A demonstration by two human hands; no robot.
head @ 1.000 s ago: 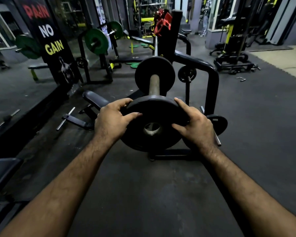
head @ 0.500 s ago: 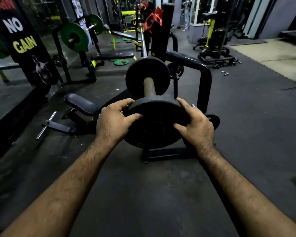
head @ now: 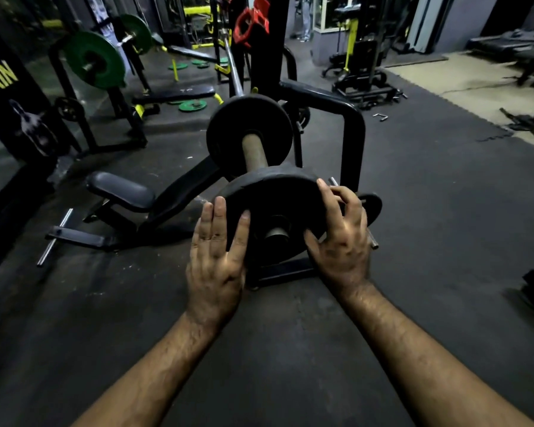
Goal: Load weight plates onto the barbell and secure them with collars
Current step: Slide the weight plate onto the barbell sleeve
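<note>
- Both hands are on the near black weight plate [head: 275, 204], which sits on the end of the barbell sleeve [head: 254, 151] with the sleeve's tip showing through its centre hole.
- Left hand [head: 216, 260] lies flat against the plate's left face, fingers straight and pointing up, thumb spread out across the plate; it presses rather than clutches.
- Right hand [head: 341, 241] is curled over the plate's right rim, fingers hooked behind the edge and thumb on the front face, a loose wrap-around hold.
- Near plate is tilted, its top edge leaning away from the person, and it stands apart from the second black plate [head: 249, 135] seated further up the sleeve, with a bare stretch of sleeve between them.
- Barbell shaft [head: 233, 72] runs away from the person past that far plate toward a black rack upright [head: 267, 57], where a red collar [head: 250, 24] hangs near the top.
- Curved black frame bar [head: 349, 118] bends down just right of the plates; a small black plate [head: 372, 206] peeks out behind the right hand's fingers.
- Padded black bench [head: 122, 191] sits low on the floor to the left, beside the frame.
- Further left, a big green plate [head: 93, 61] is mounted on another rack, and small green plates [head: 193, 105] lie on the dark rubber floor [head: 444, 211].
</note>
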